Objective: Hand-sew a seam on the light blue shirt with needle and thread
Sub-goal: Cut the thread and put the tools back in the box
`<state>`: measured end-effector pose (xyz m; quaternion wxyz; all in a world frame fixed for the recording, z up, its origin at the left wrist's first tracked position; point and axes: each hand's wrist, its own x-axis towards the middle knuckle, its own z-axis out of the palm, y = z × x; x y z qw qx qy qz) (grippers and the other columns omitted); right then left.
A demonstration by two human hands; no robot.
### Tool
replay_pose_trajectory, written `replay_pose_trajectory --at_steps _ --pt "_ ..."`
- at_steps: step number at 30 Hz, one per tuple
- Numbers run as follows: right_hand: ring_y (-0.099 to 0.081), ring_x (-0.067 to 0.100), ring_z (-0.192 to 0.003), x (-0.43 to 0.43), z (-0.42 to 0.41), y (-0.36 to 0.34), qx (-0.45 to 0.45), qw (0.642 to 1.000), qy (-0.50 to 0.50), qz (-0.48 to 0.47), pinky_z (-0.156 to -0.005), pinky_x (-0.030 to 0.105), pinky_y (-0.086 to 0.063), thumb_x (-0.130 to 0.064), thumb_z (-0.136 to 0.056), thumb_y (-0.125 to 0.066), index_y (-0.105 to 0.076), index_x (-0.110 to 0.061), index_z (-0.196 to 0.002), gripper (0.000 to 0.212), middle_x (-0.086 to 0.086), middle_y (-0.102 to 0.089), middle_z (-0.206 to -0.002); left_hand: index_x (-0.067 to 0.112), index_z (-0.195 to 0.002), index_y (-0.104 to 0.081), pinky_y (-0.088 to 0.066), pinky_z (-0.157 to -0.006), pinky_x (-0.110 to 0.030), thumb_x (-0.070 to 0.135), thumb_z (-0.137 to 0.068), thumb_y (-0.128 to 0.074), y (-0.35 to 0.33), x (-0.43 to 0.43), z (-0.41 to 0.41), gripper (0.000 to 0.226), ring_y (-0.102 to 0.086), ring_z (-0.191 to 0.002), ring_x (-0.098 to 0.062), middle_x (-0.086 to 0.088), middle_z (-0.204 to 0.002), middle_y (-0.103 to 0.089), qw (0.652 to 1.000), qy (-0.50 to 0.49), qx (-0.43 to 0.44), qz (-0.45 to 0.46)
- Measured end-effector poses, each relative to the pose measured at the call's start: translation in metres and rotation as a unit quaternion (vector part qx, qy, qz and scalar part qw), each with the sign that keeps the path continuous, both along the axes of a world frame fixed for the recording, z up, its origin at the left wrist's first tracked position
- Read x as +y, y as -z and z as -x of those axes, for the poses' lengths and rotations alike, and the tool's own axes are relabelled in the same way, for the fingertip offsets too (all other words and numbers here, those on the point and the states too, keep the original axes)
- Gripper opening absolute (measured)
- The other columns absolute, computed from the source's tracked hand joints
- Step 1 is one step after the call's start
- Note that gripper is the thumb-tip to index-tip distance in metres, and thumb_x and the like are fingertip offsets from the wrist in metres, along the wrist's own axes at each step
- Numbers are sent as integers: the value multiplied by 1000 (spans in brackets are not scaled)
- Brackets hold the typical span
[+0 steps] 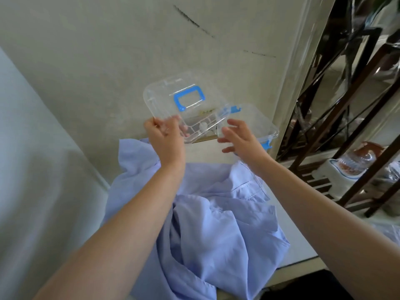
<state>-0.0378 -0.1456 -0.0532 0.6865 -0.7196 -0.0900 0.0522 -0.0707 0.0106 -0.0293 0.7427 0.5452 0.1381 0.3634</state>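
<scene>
A pale, bumpy wall (pixel 108 50) is filling the far side, and thin dark marks (pixel 190 19) are running across it. A white table (pixel 212 154) is sitting right against it. On the right, a dark wooden rack (pixel 350 87) is showing crossed bars, with shiny glints over them. Soft light is falling on everything

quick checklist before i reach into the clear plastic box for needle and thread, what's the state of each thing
1. Clear plastic lid with blue handle raised: ok, the left hand grips its edge.
2. Right hand free: ok, fingers spread, holding nothing.
3. Clear plastic box with blue latches resting on the white table: ok.
4. Needle and thread inside the box: cannot tell, the contents are unclear.
5. Light blue shirt laid flat for sewing: not ok, it lies crumpled.
</scene>
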Motion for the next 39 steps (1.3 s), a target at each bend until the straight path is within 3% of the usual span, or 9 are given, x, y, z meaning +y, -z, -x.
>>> replay_pose_trajectory --at_steps 4,8,13,16,19,26,31,35,39 --pt "-65 17 -78 -18 -13 -18 53 977 133 -160 -82 39 -54 -33 -100 -52 -31 -10 -145 55 -2 -61 -94 11 -72 -46 -37 -41 -19 1 -90 -44 0 -17 -19 20 -57 -45 -14 1 -59 -65 986 91 117 74" --pt "-47 5 -52 -63 -22 -22 51 969 226 -81 -49 17 -39 -26 -97 -58 -62 -4 -119 32 -1 -63 -78 8 -75 -56 -28 -33 -14 6 -95 -46 20 -22 -32 23 -48 -35 -4 -3 -69 -68 961 177 200 72" --pt "-48 8 -48 -93 -27 -12 111 975 182 -60 -41 15 -37 -13 -92 -63 -64 -6 -77 17 2 -63 -65 6 -100 -63 -52 -55 -21 37 -101 -45 20 -25 -53 36 -66 -66 -15 -11 -90 -70 931 264 108 226" --pt "-66 12 -60 -96 -31 -6 98 966 180 -156 -53 16 -51 -9 -94 -62 -67 3 -87 14 7 -73 -74 8 -107 -59 -54 -83 -34 41 -98 -49 23 -38 -64 36 -63 -90 -21 -10 -102 -63 931 266 159 190" --pt "-72 15 -66 -94 -33 5 140 958 152 -200 -60 17 -56 -6 -94 -62 -66 10 -91 17 15 -74 -83 14 -106 -56 -54 -78 -35 35 -95 -58 36 -54 -67 23 -57 -88 -16 -3 -96 -56 920 268 286 12" --pt "-72 16 -67 -80 -33 13 160 970 117 -138 -58 18 -56 -12 -91 -67 -70 6 -91 18 15 -74 -84 13 -102 -58 -57 -70 -31 28 -92 -67 51 -67 -77 20 -57 -61 -13 -1 -74 -54 905 289 310 32" --pt "-70 9 -60 -89 -34 8 186 946 90 -251 -54 13 -53 -11 -96 -59 -66 5 -91 19 9 -74 -75 9 -100 -56 -59 -74 -38 51 -94 -57 44 -68 -69 42 -61 -64 -22 -7 -77 -53 890 309 327 68" --pt "-69 8 -58 -82 -30 7 189 967 62 -159 -54 13 -54 -15 -94 -64 -68 5 -92 20 11 -74 -78 6 -93 -53 -58 -75 -42 56 -95 -49 37 -71 -57 50 -65 -64 -29 -11 -71 -62 879 338 324 90" --pt "-69 14 -55 -71 -26 0 123 974 171 -84 -50 18 -53 -12 -91 -69 -53 11 -113 36 16 -72 -77 1 -90 -56 -60 -61 -32 33 -96 -59 33 -73 -49 33 -67 -53 -25 -11 -54 -65 873 370 313 56"
